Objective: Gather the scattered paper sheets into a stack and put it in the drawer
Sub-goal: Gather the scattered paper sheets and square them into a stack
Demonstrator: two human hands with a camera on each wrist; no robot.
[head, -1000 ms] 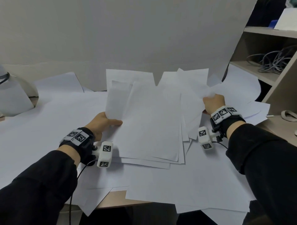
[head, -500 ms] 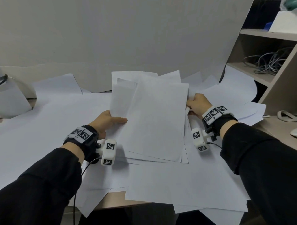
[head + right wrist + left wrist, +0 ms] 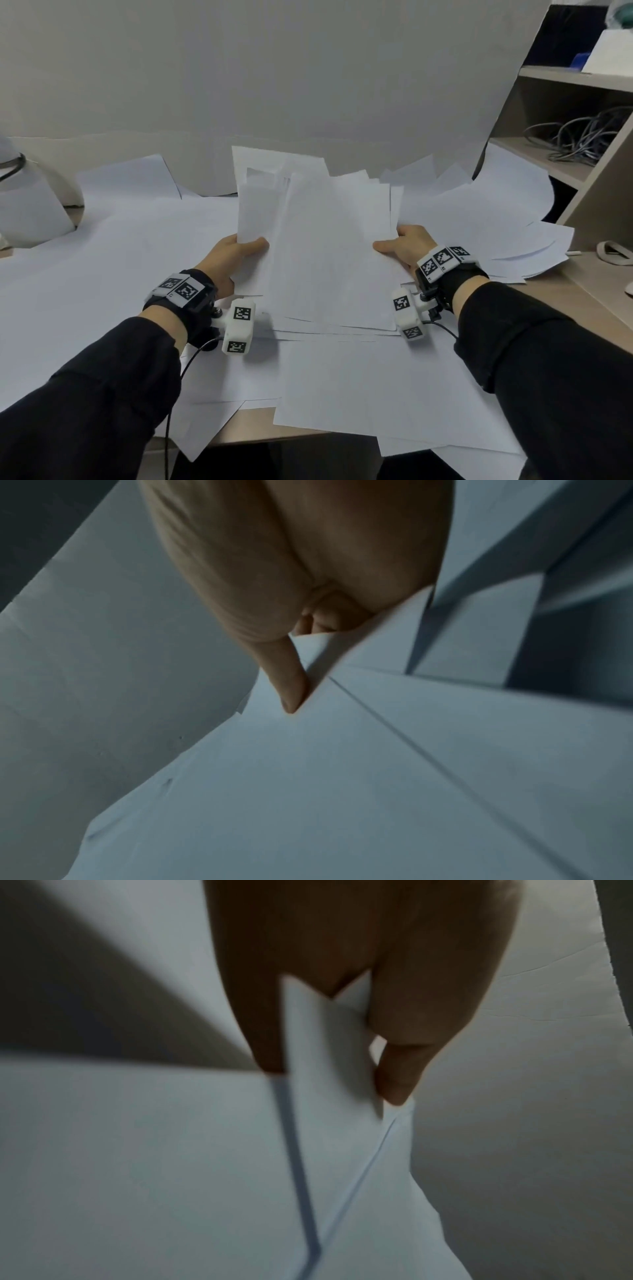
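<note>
A loose stack of white paper sheets [image 3: 325,253] stands tilted up over the desk in the head view, its top edges uneven. My left hand [image 3: 236,255] grips its left edge, thumb on the front. My right hand [image 3: 402,245] grips the right edge, thumb laid on the top sheet. In the left wrist view the left hand [image 3: 329,1053] pinches the paper sheets [image 3: 325,1123] between thumb and fingers. In the right wrist view the right hand's thumb [image 3: 284,674] presses on the stack [image 3: 342,777]. No drawer is in view.
More white sheets [image 3: 342,394] cover the desk, some hanging over its front edge [image 3: 267,431]. Further sheets [image 3: 507,233] lie at the right by a beige shelf unit [image 3: 582,178] holding tangled cables [image 3: 582,137]. A white lamp-like object [image 3: 27,202] stands at the far left.
My right hand has come in from the right with its sheets and now holds the stack's right edge. The loose sheets have closed into one bundle between both hands.
</note>
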